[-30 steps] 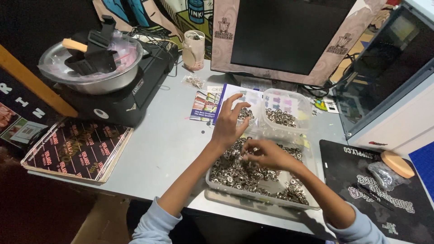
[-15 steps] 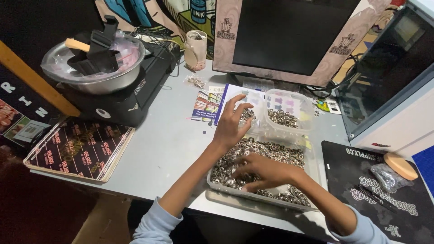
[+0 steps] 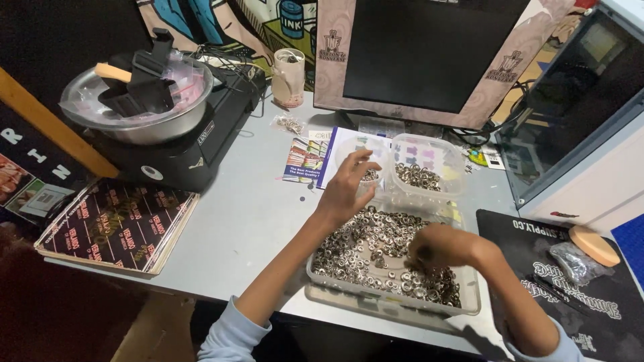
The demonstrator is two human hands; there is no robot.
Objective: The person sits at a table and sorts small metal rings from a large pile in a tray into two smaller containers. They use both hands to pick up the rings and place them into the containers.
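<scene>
Head view: a clear tray (image 3: 463,305) of small metal rings (image 3: 362,245) is seen on the grey worktop (image 3: 248,221). The left hand (image 3: 349,188), fingers spread, is held over a small tub (image 3: 365,161). The right hand (image 3: 439,247) is curled among the rings; its grip cannot be told.

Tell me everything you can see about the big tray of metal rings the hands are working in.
The tray is a shallow, rectangular, clear plastic container near the front edge of the grey table. It lies flat, seemingly on another tray or lid, and is about full of small silver metal rings, loosely heaped. The right hand reaches into the rings on its right side; the left hand hovers over its far left corner, fingers spread. Two smaller clear tubs sit just behind it.
</scene>
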